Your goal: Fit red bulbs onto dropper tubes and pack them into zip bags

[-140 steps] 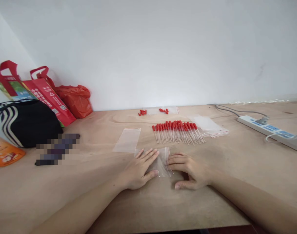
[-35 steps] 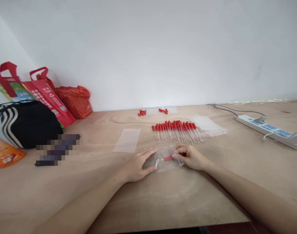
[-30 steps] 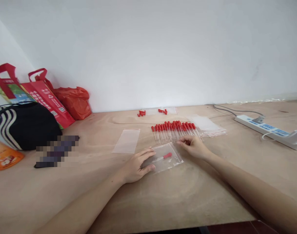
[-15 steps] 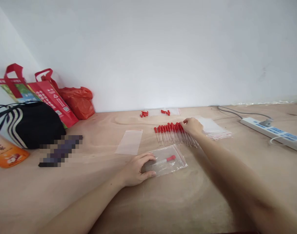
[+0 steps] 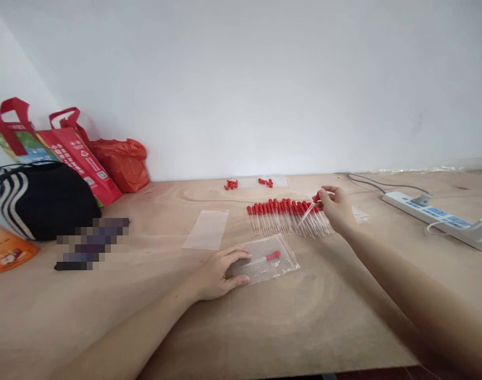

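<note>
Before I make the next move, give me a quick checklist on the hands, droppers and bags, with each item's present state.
1. Right hand has a grip on the held dropper: ok, pinched at the red bulb.
2. Left hand is on the working bag: ok, resting at its left end.
3. Bagged dropper lies inside: ok, bulb towards the zip end.
4. Working bag's mouth is open: cannot tell, too fine to see.
5. Held dropper's tip is clear of the dropper row: cannot tell, they overlap in view.
6. Bag stack is in full view: not ok, mostly hidden by the right hand.
</note>
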Available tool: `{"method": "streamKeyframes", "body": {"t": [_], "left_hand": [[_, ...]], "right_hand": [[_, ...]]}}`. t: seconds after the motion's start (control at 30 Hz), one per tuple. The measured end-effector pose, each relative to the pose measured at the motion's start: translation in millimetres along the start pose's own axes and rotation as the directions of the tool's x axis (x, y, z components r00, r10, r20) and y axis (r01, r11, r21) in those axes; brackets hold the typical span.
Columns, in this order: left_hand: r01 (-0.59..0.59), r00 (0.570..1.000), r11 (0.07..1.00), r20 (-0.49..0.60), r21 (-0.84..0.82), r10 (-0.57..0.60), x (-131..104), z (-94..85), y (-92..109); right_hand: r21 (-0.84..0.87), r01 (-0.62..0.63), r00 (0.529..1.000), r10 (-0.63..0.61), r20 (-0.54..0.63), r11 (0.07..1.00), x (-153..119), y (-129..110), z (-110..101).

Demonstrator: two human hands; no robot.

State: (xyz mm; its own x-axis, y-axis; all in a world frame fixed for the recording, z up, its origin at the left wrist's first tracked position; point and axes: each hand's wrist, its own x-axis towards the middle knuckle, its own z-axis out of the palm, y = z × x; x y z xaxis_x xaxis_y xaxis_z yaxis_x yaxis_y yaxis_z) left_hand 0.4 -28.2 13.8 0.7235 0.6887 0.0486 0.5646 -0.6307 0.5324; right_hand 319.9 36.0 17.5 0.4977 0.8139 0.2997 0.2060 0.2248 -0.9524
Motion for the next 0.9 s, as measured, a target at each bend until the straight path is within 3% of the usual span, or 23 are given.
{"method": "streamKeyframes", "body": {"t": [0.13, 0.27, 0.57, 0.73, 0.9], "left_hand": [[0.015, 1.0, 1.0, 0.007, 0.013, -0.015, 0, -1.0, 1], [0.024, 1.0, 1.0, 0.007, 0.008, -0.024, 1, -1.1, 1], [0.057, 0.998, 0.998, 0.013, 0.018, -0.058, 0, -0.9, 0], [0.061, 0.998, 0.998, 0.005, 0.009, -0.061, 0, -1.3, 2], [0.078, 0.997, 0.997, 0.009, 0.005, -0.078, 1, -1.4, 3]], "right_hand": [[0.099, -0.073, 0.996, 0.069, 0.049, 0.992, -34, 19, -12], [0.208, -0.165, 0.986, 0.153, 0.074, 0.964, -54, 31, -9], [0.344, -0.379, 0.92, 0.31, 0.239, 0.859, -81, 14, 11], [0.152, -0.386, 0.842, 0.281, 0.461, 0.91, -95, 1, 17], [0.005, -0.287, 0.795, 0.235, 0.559, 0.958, -98, -2, 23]]}}
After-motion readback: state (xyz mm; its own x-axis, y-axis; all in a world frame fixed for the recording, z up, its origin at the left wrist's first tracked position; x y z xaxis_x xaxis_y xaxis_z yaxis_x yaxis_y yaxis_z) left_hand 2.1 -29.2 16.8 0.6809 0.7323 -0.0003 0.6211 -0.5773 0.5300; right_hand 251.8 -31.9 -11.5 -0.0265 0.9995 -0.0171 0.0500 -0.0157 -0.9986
